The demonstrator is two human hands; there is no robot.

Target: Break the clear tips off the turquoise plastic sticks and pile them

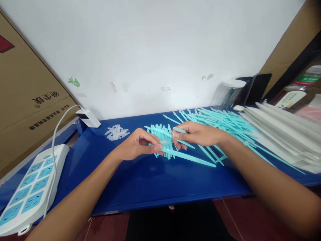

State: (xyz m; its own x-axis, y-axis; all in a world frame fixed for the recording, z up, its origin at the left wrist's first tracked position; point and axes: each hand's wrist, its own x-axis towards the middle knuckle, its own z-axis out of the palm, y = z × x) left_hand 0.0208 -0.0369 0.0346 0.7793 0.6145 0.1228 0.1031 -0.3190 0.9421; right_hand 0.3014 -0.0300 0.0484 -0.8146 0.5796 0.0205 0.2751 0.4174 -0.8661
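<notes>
My left hand (142,144) is closed, pinching one end of a slim turquoise plastic stick (188,157) that looks like an eyebrow razor. The stick points right, and a small translucent piece shows by the thumb. Close beside it, my right hand (193,134) is closed with a turquoise piece (179,130) between its fingers; how far that piece runs is hidden. Beneath both hands lies a row of similar turquoise sticks (164,132), side by side. A loose pile of more sticks (220,120) spreads behind and right of my right hand. Small translucent caps (117,132) form a heap at the left.
A blue table (120,187) stands against a white wall. On the left are a power strip (32,187), a white plugged-in device (88,118) and a cardboard box (30,87). White packets (283,134), a lidded clear jar (232,92) and a bottle (296,90) stand right.
</notes>
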